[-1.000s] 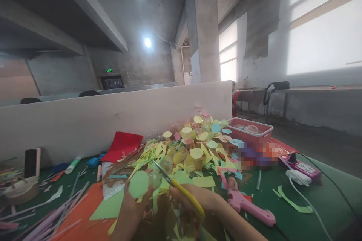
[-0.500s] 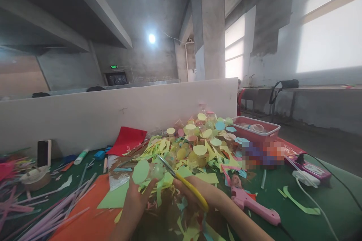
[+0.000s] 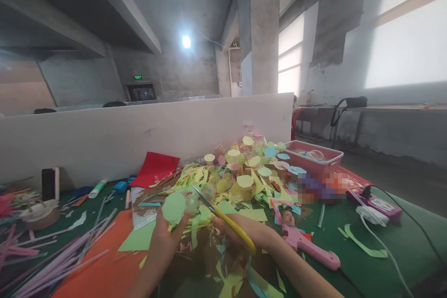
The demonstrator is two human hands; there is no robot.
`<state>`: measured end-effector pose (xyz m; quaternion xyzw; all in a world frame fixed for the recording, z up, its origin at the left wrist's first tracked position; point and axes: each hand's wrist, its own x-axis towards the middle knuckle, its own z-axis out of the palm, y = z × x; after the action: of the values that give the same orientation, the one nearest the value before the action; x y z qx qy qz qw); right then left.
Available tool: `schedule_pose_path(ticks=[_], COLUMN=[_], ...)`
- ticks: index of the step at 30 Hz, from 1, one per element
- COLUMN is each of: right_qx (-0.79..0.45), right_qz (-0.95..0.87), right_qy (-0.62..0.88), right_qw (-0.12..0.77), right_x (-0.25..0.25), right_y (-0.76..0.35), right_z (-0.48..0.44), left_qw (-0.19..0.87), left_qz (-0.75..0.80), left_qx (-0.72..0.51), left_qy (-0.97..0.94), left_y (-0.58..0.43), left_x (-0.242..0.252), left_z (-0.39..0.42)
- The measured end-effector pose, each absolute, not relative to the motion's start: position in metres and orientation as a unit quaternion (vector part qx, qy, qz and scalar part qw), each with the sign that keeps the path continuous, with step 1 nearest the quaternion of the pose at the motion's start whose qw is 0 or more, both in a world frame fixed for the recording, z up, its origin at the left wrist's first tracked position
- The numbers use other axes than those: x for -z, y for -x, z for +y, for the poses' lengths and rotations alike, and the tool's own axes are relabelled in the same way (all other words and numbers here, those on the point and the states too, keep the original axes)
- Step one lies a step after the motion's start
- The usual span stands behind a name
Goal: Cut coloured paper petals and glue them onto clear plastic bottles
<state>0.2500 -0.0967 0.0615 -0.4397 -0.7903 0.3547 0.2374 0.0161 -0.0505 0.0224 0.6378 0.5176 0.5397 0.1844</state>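
My left hand (image 3: 168, 233) is closed around a clear rounded plastic piece (image 3: 192, 204) with a pale green paper disc (image 3: 173, 208) on its end. A strip of green paper (image 3: 195, 230) hangs below it. In my right hand (image 3: 253, 230) are yellow-handled scissors (image 3: 238, 231), their blades pointing up and left beside the plastic piece. Whether the blades touch the paper I cannot tell. Just beyond my hands rises a heap of similar pieces with paper discs (image 3: 245, 181) in yellow, green, pink and blue, among paper scraps.
A pink glue gun (image 3: 314, 249) lies right of my right arm. Behind it are a pink bin (image 3: 314, 160) and a white plug piece (image 3: 372, 214) with cables. On the left lie purple straws (image 3: 66, 260), orange paper (image 3: 104, 260), a tape roll (image 3: 40, 216) and a phone (image 3: 50, 184). A white partition (image 3: 87, 135) stands behind.
The view has shifted slightly, so the table appears a little higher and more to the left. Both hands keep their holds, with the scissors and plastic piece nearly in the same places.
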Motion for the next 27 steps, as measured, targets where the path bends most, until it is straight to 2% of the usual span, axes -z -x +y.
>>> schedule_pose_path(ticks=[7, 13, 23, 27], right_qx=[-0.358, -0.437, -0.361, -0.378], right_qz=[-0.779, -0.719, -0.792, -0.774], right_qy=[0.461, 0.489, 0.428, 0.447], right_qw=[0.228, 0.230, 0.244, 0.242], right_x=[-0.061, -0.063, -0.057, -0.051], right_y=[-0.248, -0.244, -0.247, -0.247], right_z=[-0.096, -0.101, -0.096, -0.092], left_qw=[0.162, 0.169, 0.179, 0.196], left_qz=[0.509, 0.500, 0.474, 0.469], left_qx=[-0.542, -0.546, -0.559, -0.565], left_qy=[-0.649, -0.651, -0.656, -0.650], left_y=[-0.011, -0.012, -0.009, -0.012], left_x=[-0.014, -0.015, -0.008, -0.010], left_z=[-0.044, -0.047, -0.041, -0.044])
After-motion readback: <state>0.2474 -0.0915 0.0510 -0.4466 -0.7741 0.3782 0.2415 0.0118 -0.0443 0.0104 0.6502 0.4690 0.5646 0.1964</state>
